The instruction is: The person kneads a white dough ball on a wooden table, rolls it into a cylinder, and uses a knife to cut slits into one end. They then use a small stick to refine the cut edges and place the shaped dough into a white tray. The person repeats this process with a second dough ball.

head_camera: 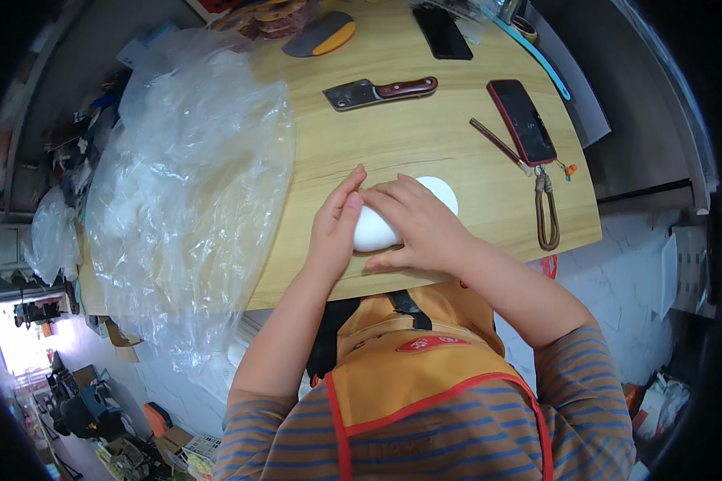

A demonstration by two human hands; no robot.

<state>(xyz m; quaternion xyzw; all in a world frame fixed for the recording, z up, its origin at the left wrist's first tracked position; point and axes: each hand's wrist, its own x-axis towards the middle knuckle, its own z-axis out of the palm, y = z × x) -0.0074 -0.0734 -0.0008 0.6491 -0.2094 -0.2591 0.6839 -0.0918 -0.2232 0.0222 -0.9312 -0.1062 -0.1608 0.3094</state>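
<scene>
A smooth white rounded piece (374, 232), perhaps foam, rests at the near edge of the wooden table. My left hand (335, 219) is upright along its left side, thumb and fingers against it. Draped over its top and right side, my right hand (424, 225) grips it, the thumb low near the tabletop. A flat-looking white rounded part (440, 191) shows beyond the right hand; whether it belongs to the same piece is hidden by the fingers.
A large clear plastic bag (192, 180) of white filling covers the table's left. Farther back lie a small cleaver (379, 93), a grey-and-orange oval pad (320, 35) and a black phone (443, 33). A red-cased phone (522, 123) with a strap and a brown stick (498, 144) are at right.
</scene>
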